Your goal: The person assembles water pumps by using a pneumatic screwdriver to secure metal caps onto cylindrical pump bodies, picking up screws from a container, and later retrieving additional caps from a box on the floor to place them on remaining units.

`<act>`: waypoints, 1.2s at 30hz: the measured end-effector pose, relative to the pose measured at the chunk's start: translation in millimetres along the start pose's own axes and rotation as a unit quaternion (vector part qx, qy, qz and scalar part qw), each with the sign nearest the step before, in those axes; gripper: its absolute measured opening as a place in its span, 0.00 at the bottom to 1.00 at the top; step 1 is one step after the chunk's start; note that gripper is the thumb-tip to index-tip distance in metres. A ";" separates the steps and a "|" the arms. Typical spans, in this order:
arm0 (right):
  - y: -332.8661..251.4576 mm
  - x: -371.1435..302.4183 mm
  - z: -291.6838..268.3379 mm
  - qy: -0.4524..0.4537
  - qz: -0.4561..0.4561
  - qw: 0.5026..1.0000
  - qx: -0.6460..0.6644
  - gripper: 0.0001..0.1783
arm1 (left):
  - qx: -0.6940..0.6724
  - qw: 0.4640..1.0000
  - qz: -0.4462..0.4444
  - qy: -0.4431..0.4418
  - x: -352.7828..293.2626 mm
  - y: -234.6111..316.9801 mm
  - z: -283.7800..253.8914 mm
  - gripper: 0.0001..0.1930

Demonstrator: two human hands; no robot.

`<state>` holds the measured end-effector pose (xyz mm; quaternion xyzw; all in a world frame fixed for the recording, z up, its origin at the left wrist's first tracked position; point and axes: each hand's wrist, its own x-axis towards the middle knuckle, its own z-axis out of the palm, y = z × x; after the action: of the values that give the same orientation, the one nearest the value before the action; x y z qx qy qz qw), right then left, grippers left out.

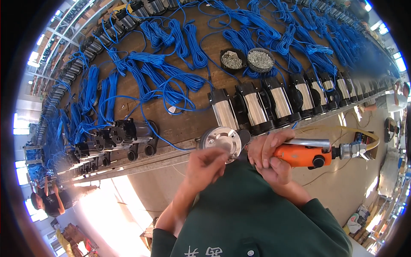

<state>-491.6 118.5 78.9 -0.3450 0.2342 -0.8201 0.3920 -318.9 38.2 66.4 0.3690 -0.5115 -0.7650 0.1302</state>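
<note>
My right hand (272, 156) is wrapped round an orange air screwdriver (302, 155), its hose end pointing right and its tip hidden near my fingers. In front of me at the table edge lies a pump (220, 139) with its round metal end face towards me. Over the lower part of that face is my left hand (207, 167), fingers curled and thumb close to them. Whatever they pinch, if anything, is too small and blurred to make out. Just right of the face is a dark round part (244, 137).
Silver-bodied pumps (254, 107) line the table edge to the right; black ones (124, 132) stand to the left. Blue cable coils (171, 68) cover much of the table (171, 124). Two bowls (260, 60) hold small metal pieces. A yellowish hose (368, 133) loops right. A person (51, 199) stands far left.
</note>
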 end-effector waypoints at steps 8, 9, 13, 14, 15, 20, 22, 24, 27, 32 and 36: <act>23.3 -27.1 -18.8 0.003 0.029 0.998 -0.058 0.15 | 0.258 0.964 0.060 -0.022 -8.1 -16.6 3.6 0.20; 23.5 -27.1 -18.5 -0.012 0.033 0.997 -0.072 0.14 | 0.259 0.964 0.059 -0.021 -7.8 -15.5 3.9 0.21; 11.9 -20.4 -8.2 -0.065 0.088 0.981 -0.160 0.11 | 0.215 0.975 0.059 0.022 -11.2 -19.7 4.1 0.27; 9.6 -13.8 -6.1 -0.109 0.076 0.971 -0.199 0.12 | 0.225 0.971 0.067 0.036 -11.8 -21.0 4.2 0.29; 8.6 -10.4 -4.8 -0.152 0.063 0.958 -0.236 0.13 | 0.235 0.968 0.074 0.051 -12.5 -22.7 4.0 0.31; 12.7 -17.6 -10.4 -0.124 0.106 0.956 -0.243 0.09 | 0.308 0.944 0.096 0.077 -12.7 -29.7 1.1 0.36; 9.2 -20.7 -12.7 -0.106 0.122 0.951 -0.265 0.11 | 0.347 0.927 0.115 0.089 -14.3 -34.8 1.3 0.37; 6.2 -19.9 -13.4 -0.072 0.081 0.965 -0.238 0.18 | 0.417 0.901 0.078 0.094 -17.4 -18.4 8.3 0.36; -10.1 2.1 -13.8 0.105 0.022 0.992 -0.061 0.17 | 0.551 0.806 0.146 0.163 -14.9 0.0 23.8 0.39; -27.3 74.8 -154.3 0.390 0.118 0.913 -0.019 0.11 | 0.722 0.649 0.215 0.111 20.8 5.2 40.1 0.47; -16.5 87.3 -310.2 0.536 0.234 0.811 0.020 0.12 | 0.760 0.624 0.176 0.043 34.9 15.1 50.7 0.44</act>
<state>-771.7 93.1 -79.3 0.2220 0.4643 -0.7628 0.3914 -381.1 46.2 75.0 0.2727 -0.9599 -0.0494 -0.0428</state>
